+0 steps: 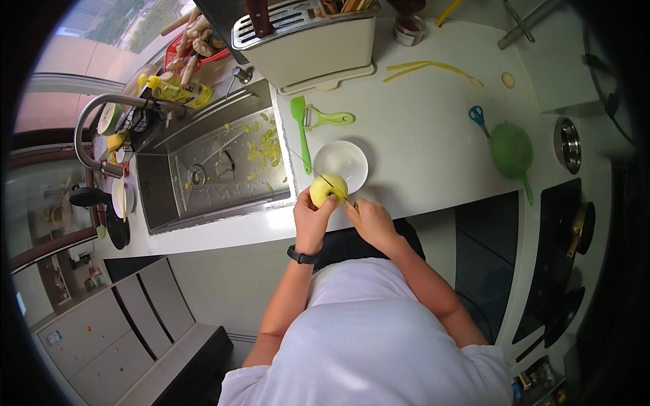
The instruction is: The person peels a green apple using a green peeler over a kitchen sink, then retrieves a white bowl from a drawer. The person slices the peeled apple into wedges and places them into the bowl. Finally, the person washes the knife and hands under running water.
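Observation:
My left hand (313,222), with a dark band on its wrist, holds a peeled pale-yellow fruit (329,190) that looks like an apple. It is over the counter's front edge, just in front of a white bowl (347,162). My right hand (372,222) grips a knife (350,203) by its handle. The thin blade lies across the fruit; how deep it has cut I cannot tell. Behind the fruit, left of the bowl, lie a green-handled peeler (330,118) and a long green utensil (301,128).
At left, a steel sink (159,196) holds scattered peelings (264,145) under a curved faucet (84,128). A cream knife rack (318,57) stands at the back. To the right are blue scissors (478,116), a green strainer (511,150), a steel bowl (567,145) and a dark stove (552,257).

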The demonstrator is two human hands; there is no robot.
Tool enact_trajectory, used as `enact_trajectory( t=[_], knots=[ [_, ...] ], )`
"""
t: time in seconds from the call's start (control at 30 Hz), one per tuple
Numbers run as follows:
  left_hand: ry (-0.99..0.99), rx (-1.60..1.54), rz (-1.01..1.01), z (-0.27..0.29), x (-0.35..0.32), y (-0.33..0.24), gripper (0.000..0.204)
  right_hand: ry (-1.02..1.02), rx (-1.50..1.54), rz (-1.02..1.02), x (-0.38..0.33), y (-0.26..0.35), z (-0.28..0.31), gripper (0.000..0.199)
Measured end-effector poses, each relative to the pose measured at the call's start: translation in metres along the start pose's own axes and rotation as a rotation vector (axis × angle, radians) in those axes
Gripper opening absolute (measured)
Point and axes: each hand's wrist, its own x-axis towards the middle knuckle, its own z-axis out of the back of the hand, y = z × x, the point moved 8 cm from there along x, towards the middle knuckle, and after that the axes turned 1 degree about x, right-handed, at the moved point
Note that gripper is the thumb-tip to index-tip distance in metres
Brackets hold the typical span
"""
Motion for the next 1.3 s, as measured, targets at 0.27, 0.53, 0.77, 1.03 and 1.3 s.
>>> enact_trajectory(
  t=[0.27,0.53,0.77,1.03,1.3],
  knots=[
    [0.057,-0.048,0.055,0.001,0.007,0.008,0.027,-0.025,-0.006,0.016,0.000,0.003,0.005,0.041],
    [0.106,-0.269,0.178,-0.008,0.006,0.002,0.031,-0.037,0.019,0.027,0.001,0.003,0.010,0.042],
    [0.069,-0.181,0.116,-0.006,0.010,0.005,0.029,0.032,0.162,-0.005,0.008,-0.005,0.003,0.048],
    [0.045,-0.175,0.144,-0.004,0.011,0.010,0.028,0.061,0.384,-0.009,0.010,-0.008,-0.002,0.052],
    [0.096,-0.106,0.175,-0.004,0.008,0.015,0.032,0.042,0.403,-0.056,0.010,-0.023,0.003,0.053]
  ],
)
